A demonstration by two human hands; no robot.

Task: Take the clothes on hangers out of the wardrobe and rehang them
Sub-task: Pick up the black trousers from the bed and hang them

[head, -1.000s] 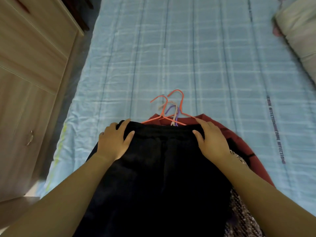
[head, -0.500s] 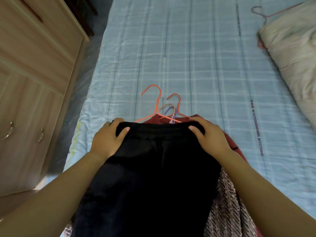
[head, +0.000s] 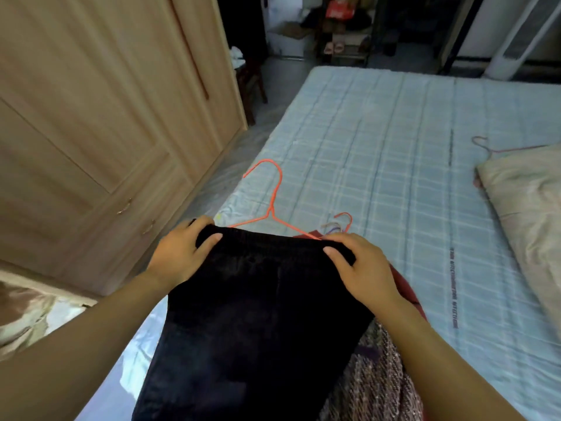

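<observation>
A black garment (head: 252,314) hangs from an orange wire hanger (head: 273,205), whose hook stands up above the garment's top edge. My left hand (head: 182,253) grips the top left corner of the black garment, thumb over the front. My right hand (head: 358,268) grips the top right corner the same way. Under the garment lie a dark red garment (head: 406,287) and a speckled knit one (head: 379,375), with more hanger hooks (head: 341,224) poking out. The wooden wardrobe (head: 100,126) stands at the left, doors shut.
The bed (head: 394,147) with a pale blue checked sheet fills the right side. A cream garment (head: 528,202) on a reddish hanger (head: 485,145) lies at its right edge. A chair and shoe rack stand at the back. A narrow floor strip runs between bed and wardrobe.
Both hands have lifted the black garment with its orange hanger off the pile and toward the left. My view has risen, showing the wardrobe doors and the room's far end.
</observation>
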